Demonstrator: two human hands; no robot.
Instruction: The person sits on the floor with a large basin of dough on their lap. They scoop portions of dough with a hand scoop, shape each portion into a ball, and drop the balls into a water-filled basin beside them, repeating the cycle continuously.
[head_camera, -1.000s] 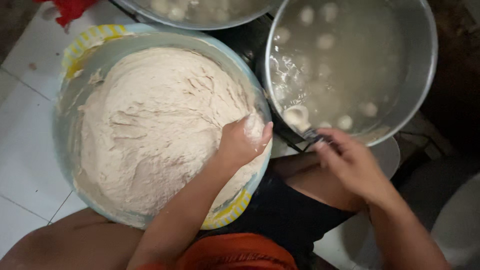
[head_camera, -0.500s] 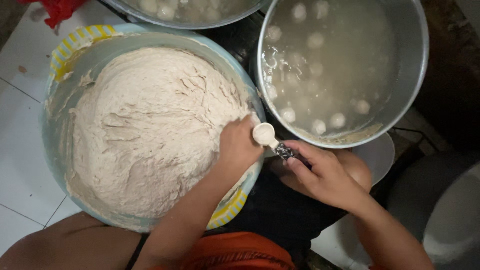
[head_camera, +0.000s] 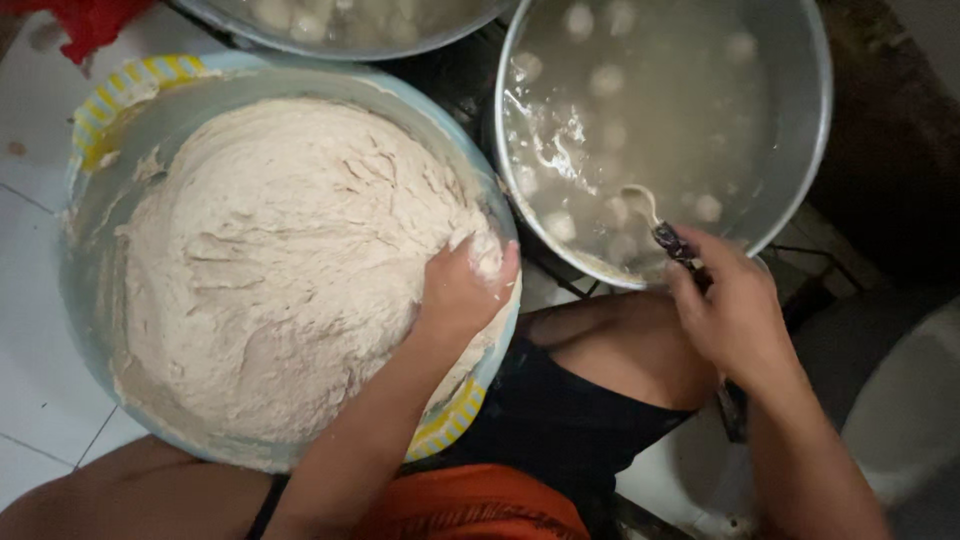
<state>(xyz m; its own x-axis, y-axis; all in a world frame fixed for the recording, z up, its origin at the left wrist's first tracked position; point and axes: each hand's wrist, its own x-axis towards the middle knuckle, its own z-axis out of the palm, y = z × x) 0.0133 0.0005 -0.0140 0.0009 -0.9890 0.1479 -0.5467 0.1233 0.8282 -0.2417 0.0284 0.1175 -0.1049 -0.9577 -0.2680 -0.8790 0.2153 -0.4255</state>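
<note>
Left hand (head_camera: 462, 290) fingers squeeze sticky pale dough (head_camera: 280, 270) — right hand (head_camera: 735, 310) grips a spoon (head_camera: 655, 220) in cloudy water.

Second pot (head_camera: 350, 25) and red cloth (head_camera: 85, 25) cut off by top edge. Spoon (head_camera: 645, 210) bowl blurred under cloudy water; handle hidden inside right hand (head_camera: 735, 320).

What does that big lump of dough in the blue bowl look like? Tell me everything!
The dough is a big, pale beige mound that fills most of the light blue bowl, which has a yellow striped rim. Its surface looks soft, sticky and rough, with ridges, folds and scooped dents. Smears of it cling to the bowl's inner wall. The left hand presses into its right edge, fingers coated with dough. The bowl sits on white floor tiles, beside a metal pot of cloudy water with floating balls.
</note>
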